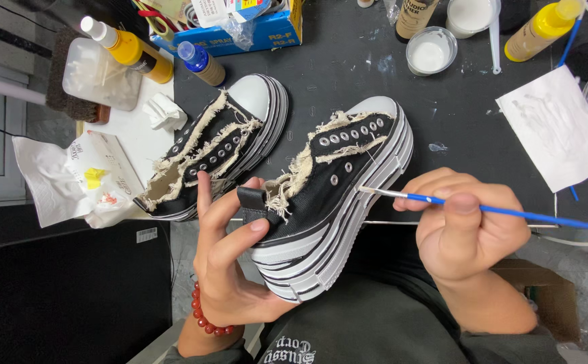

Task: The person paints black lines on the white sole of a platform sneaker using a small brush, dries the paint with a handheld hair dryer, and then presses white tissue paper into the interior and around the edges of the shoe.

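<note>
The black platform sneaker (328, 195) with frayed cream edging sits at the centre of the frame, lifted off the bench (469, 114) and tilted so its striped white sole faces the right hand. The left hand (230, 259) cups the heel from below, thumb and fingers wrapped around it, which steadies the shoe at a working angle. The right hand (466, 229) pinches a thin blue paintbrush (456, 203), its tip touching the upper edge of the sole. The matching sneaker (216, 148) rests on the bench just beside, upper left of centre. A small open pot of white paint (431, 51) stands near the top, and a smeared paper sheet (555, 128) lies at right.
</note>
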